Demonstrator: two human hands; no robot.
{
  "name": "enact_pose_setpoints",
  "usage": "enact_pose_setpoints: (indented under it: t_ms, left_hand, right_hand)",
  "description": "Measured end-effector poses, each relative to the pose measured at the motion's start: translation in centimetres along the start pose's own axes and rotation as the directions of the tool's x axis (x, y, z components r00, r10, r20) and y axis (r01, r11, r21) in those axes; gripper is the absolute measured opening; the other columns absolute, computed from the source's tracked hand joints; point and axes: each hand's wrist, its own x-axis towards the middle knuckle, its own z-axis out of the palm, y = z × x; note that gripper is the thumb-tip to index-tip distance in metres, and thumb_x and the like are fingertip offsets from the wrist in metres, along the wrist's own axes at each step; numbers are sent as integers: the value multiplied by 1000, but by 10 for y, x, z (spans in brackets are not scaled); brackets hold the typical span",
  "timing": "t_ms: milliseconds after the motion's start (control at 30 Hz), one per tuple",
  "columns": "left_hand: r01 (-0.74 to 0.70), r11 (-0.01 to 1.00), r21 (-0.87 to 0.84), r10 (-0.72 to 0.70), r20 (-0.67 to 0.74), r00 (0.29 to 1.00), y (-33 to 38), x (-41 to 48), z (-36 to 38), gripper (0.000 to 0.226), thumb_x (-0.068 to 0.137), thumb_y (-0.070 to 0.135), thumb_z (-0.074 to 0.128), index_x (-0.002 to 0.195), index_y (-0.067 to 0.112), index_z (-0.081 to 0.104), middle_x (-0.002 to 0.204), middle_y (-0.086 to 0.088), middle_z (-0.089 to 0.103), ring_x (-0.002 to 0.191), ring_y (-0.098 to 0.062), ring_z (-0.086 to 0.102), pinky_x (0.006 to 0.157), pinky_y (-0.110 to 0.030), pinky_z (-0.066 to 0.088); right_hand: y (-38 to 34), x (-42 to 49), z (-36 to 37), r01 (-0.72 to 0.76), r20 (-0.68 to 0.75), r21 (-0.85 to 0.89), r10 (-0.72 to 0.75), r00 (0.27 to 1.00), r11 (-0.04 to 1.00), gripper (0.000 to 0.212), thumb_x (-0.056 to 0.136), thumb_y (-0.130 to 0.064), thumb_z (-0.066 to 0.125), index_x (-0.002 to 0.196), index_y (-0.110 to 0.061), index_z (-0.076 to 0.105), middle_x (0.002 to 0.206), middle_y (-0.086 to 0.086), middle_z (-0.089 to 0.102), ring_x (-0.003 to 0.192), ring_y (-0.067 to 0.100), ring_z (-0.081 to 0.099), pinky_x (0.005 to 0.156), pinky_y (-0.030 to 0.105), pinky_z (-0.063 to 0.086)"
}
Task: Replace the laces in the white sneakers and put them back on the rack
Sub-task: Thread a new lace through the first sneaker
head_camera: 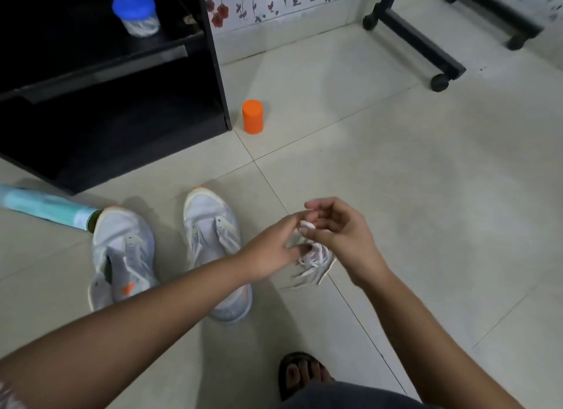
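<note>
Two white sneakers stand side by side on the tiled floor. The left sneaker (122,256) has bare eyelets and an orange mark on its side. The right sneaker (210,229) shows some white lace across its tongue, and my left forearm crosses its heel. To the right of the shoes, both hands hold a bundle of white laces (313,259) above the floor. My left hand (271,250) pinches the bundle from the left. My right hand (338,229) grips its top, with loose ends hanging below.
A black rack (219,83) stands at the back left, with a blue-lidded jar (135,13) on its shelf. An orange cylinder (253,116) stands beside it. A teal roll (45,207) lies left of the shoes. A black wheeled stand (420,40) is at the back right. My sandalled foot (301,372) is near.
</note>
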Motion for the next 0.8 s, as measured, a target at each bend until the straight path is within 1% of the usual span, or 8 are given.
enact_pose_setpoints:
  t_ms: [100, 233, 333, 433, 533, 600, 700, 800]
  left_hand:
    - [16, 964, -266, 7, 83, 996, 39, 8, -11, 15, 97, 15, 51, 110, 12, 59, 99, 4, 64, 94, -1, 61, 85, -17, 45]
    - [176, 831, -527, -52, 241, 969, 74, 7, -24, 29, 102, 19, 36, 76, 11, 46, 59, 2, 43, 58, -14, 65, 62, -18, 44]
    - [160, 874, -459, -154, 50, 987, 79, 2, -42, 32, 102, 21, 36, 74, 12, 47, 55, 3, 42, 49, -11, 57, 52, -15, 39]
    - [108, 893, -436, -208, -187, 960, 69, -1, -63, 31, 102, 13, 36, 74, 11, 50, 58, 4, 44, 58, -12, 56, 67, -19, 42]
    - [28, 746, -666, -199, -182, 963, 72, -5, -65, 28, 102, 13, 33, 79, 10, 49, 62, 2, 47, 71, -19, 62, 78, -26, 46]
    - [-68, 608, -791, -173, -215, 961, 80, -3, -59, 24, 102, 13, 33, 85, 10, 49, 66, 0, 51, 73, -19, 62, 69, -22, 49]
    - [-160, 515, -842, -215, -308, 927, 89, 0, -69, 21, 101, 12, 34, 86, 13, 48, 64, 2, 44, 56, -11, 45, 46, -16, 41]
    - [-108, 681, -724, -253, -371, 894, 84, -10, -99, 28, 100, 12, 33, 77, 16, 47, 51, 11, 36, 38, -2, 24, 36, -14, 18]
  right_hand:
    - [-41, 7, -7, -48, 34, 383, 38, 999, 923, 33, 72, 9, 67, 97, -12, 65, 78, -2, 66, 70, 9, 63, 62, 21, 50]
    - [-58, 26, -24, -73, -41, 715, 146, 988, 695, 28, 72, 5, 60, 96, -10, 59, 71, -2, 64, 60, 7, 62, 60, 14, 52]
    - [-46, 42, -43, -43, -207, 550, 186, 961, 834, 25, 81, 12, 57, 92, -11, 60, 70, -1, 62, 56, 7, 58, 58, 14, 49]
    - [-15, 45, -54, -154, -345, 183, 210, 915, 971, 20, 86, 3, 62, 100, -12, 60, 88, 6, 60, 74, 14, 59, 69, 17, 52]
    - [-2, 32, -27, -94, -66, -3, 94, 993, 996, 68, 81, -23, 71, 139, -25, 35, 127, -4, 51, 117, 9, 51, 96, 23, 43]
    - [-7, 25, 10, 1, 202, 86, -19, 979, 996, 94, 77, -12, 74, 148, -30, 14, 134, -10, 49, 126, 6, 47, 100, 26, 44]
    - [-1, 23, 45, 73, 305, 115, -105, 947, 991, 53, 89, -14, 63, 134, -27, 41, 98, -1, 64, 89, 19, 61, 79, 45, 51]
    - [24, 29, 27, 185, 210, -261, -131, 969, 948, 20, 93, -29, 47, 104, -22, 63, 70, 19, 50, 58, 19, 47, 57, 35, 43]
